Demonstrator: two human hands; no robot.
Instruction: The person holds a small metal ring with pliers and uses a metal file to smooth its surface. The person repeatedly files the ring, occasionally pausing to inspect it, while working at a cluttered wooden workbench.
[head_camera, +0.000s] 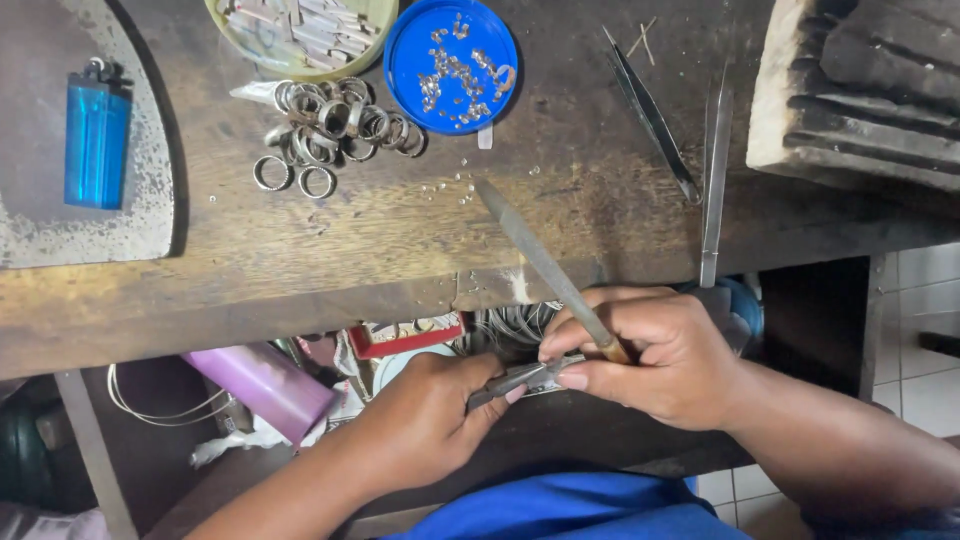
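Head view: the left hand (425, 415) is curled shut around a small grey tool — pliers or a clamp (522, 377), by the look of it — whose tip pokes out toward the right hand. What the tip grips is too small to tell. The right hand (650, 355) is closed on the wooden handle of a file (535, 255), thumb and fingers pinched near where handle meets steel; the blade slants up and left over the bench (400, 240) edge. The fingertips of both hands meet at the clamp, just below the bench lip, so the work sits there, between the two hands and in front of the blue shirt (580, 510).

On the bench, well apart from the hands: a heap of metal rings (335, 130), a blue lid (451, 65) holding small silver bits, a few loose bits scattered just below it, a green dish (300, 30) of metal strips, a blue lighter (97, 140) on a grey pad at the left, and tweezers (655, 120) beside a second, thin steel tool (714, 180) at the right. A purple tube (262, 385) lies in the clutter under the bench.

Risks, as I judge them: the file passes close to the right thumb and the left fingertips — a slip off so small a piece could scrape skin. If the clamp's hold is loose, the piece may spring out and drop into the clutter below, where it would be hard to find. The file's tip reaches toward the loose bits and could flick them off the edge.
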